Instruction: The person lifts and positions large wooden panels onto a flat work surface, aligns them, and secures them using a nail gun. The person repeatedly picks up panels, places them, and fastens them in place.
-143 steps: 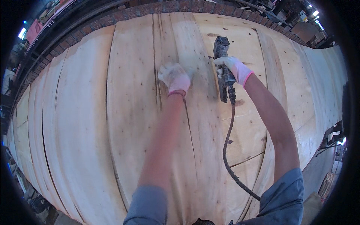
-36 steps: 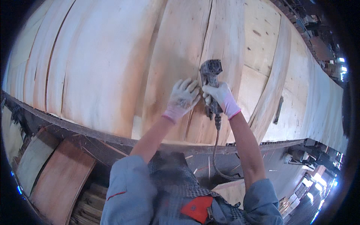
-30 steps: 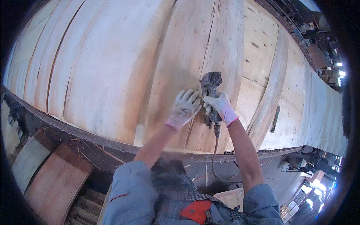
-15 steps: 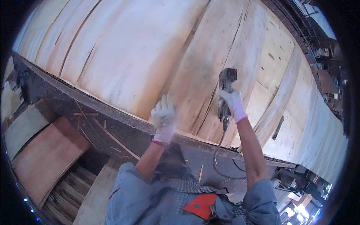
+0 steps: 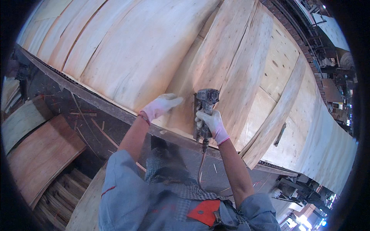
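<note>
A dark pneumatic stapler [image 5: 207, 97] stands over the wood veneer sheets [image 5: 154, 50], close to the near edge of the long worktable. My gloved right hand [image 5: 212, 124] is wrapped round its handle, and an air hose [image 5: 202, 163] runs down from the handle's end. To the left of the stapler, my gloved left hand [image 5: 162, 105] rests at a veneer sheet's edge with its fingers stretched out and nothing in it. A gap between overlapping sheets runs away from me near this hand. The stapler's tip is hidden from view.
A narrow veneer strip [image 5: 283, 104] lies on the right and juts past the table edge [image 5: 92, 94]. Near it lies a small dark bar [image 5: 280, 134]. Curved brown sheets [image 5: 46, 154] are stacked at lower left, with wood scraps on the floor. Machinery [image 5: 304, 192] stands at lower right.
My right hand has brought the stapler left and nearer to me. My left hand has shifted left, its fingers now pointing right. The narrow strip's near end now juts over the edge.
</note>
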### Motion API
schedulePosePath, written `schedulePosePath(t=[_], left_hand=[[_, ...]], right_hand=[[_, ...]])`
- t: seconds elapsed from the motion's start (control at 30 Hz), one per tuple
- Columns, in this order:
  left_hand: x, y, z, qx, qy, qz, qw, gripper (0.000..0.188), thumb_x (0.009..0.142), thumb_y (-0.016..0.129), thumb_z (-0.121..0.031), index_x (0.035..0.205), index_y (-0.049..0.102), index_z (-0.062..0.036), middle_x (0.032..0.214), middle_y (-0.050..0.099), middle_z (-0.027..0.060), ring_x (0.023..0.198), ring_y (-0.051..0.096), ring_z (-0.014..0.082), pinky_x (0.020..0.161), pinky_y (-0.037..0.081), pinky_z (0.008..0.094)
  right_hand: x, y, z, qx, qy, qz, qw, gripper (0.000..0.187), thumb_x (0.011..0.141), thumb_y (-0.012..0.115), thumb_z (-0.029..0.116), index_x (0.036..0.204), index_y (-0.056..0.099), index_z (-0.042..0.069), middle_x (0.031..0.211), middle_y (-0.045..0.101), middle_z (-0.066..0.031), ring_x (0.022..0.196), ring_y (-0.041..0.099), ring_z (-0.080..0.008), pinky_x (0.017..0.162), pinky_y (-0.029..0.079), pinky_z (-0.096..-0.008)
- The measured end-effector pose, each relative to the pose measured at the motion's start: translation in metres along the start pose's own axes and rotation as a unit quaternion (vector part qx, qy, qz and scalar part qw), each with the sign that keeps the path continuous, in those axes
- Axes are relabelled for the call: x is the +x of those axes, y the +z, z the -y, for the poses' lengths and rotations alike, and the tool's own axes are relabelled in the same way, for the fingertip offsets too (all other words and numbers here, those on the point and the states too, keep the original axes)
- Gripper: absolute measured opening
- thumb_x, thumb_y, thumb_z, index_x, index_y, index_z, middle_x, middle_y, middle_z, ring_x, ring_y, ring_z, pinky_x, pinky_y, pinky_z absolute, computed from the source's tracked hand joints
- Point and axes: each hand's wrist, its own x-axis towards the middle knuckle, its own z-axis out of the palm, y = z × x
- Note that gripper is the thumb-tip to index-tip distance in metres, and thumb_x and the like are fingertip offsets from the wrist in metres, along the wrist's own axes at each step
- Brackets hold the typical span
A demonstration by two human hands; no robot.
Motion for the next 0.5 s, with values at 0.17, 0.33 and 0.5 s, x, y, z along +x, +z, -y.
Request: schedulePosePath(t=[0.17,0.33,0.5], left_hand=[[-0.013,-0.013,-0.026,0.11,-0.025,-0.044,0.993,0.063,0.093,0.066,-0.047,0.13,0.062,0.0045,0.115,0.071,0.0185,0.109,0.067,0.0261,0.093,0.052,0.0394],[-0.023,0.02,-0.015,0.32,0.047,-0.233,0.917,0.067,0.09,0.069,-0.048,0.141,0.056,-0.0056,0.1,0.073,0.0225,0.095,0.072,0.0357,0.08,0.055,0.0456],[-0.029,0.03,-0.047,0.28,-0.122,-0.263,0.915,0.084,0.089,0.07,-0.052,0.153,0.041,-0.0069,0.098,0.074,0.0216,0.092,0.073,0.0383,0.081,0.055,0.0475]], right_hand=[[-0.003,0.002,0.005,-0.005,0.021,0.007,1.0,0.017,0.084,0.074,0.016,0.09,0.071,0.0,0.075,0.069,-0.0044,0.063,0.065,-0.0136,0.058,0.051,-0.0301],[0.005,0.009,-0.008,-0.034,0.001,-0.021,0.999,0.021,0.083,0.074,0.019,0.089,0.071,-0.001,0.073,0.069,-0.0053,0.063,0.065,-0.0137,0.057,0.052,-0.0311],[0.005,0.021,-0.008,-0.033,0.02,-0.036,0.999,0.024,0.083,0.075,0.021,0.089,0.07,-0.002,0.072,0.07,-0.0064,0.06,0.065,-0.0137,0.055,0.052,-0.0312]])
